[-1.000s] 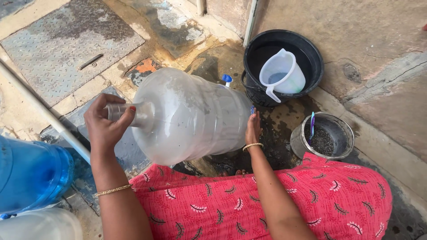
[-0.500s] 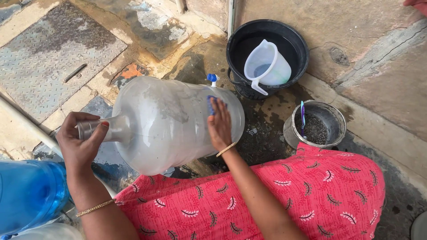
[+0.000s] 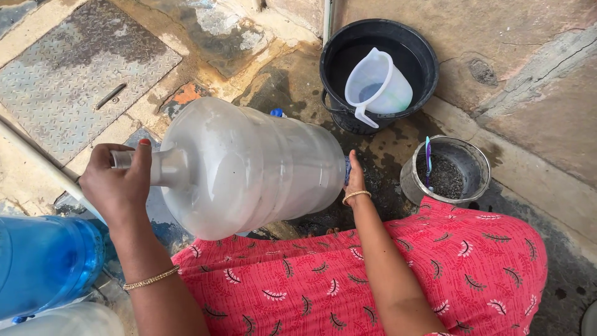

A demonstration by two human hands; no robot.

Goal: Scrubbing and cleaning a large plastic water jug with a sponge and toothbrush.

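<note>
Outdoor wet concrete ground (image 3: 535, 74), stained and patchy, with a metal checker-plate cover (image 3: 68, 74) set into it at upper left. Person crouches over it in a red patterned garment (image 3: 348, 280).

Large translucent water jug (image 3: 249, 165) is held on its side above the ground in front of the knees, neck pointing left, base to the right. Looks like stiff thin-walled plastic, cloudy and wet inside, so probably near empty and light but bulky. Wet smooth walls likely slippery; the neck and the base edge are the sure places to grip, and both are in use.

Blue water jug (image 3: 43, 261) lies at lower left, another clear one just below it, mostly cut off by the frame. Black bucket (image 3: 423, 50) stands at top right with a translucent plastic jug (image 3: 379, 84) with a handle sitting inside it, a little water in it. Small metal pot (image 3: 444, 171) holding dark gritty matter is near the big jug's base, a blue-purple toothbrush (image 3: 428, 158) standing in it.

Left hand (image 3: 118, 183) is wrapped tight around the jug's neck, thumb up over it. Right hand (image 3: 356, 177) is pressed against the base edge, fingers mostly hidden behind the jug, so how far they curl I cannot tell; it is touching and bracing the jug. Gold bangles on both wrists.
</note>
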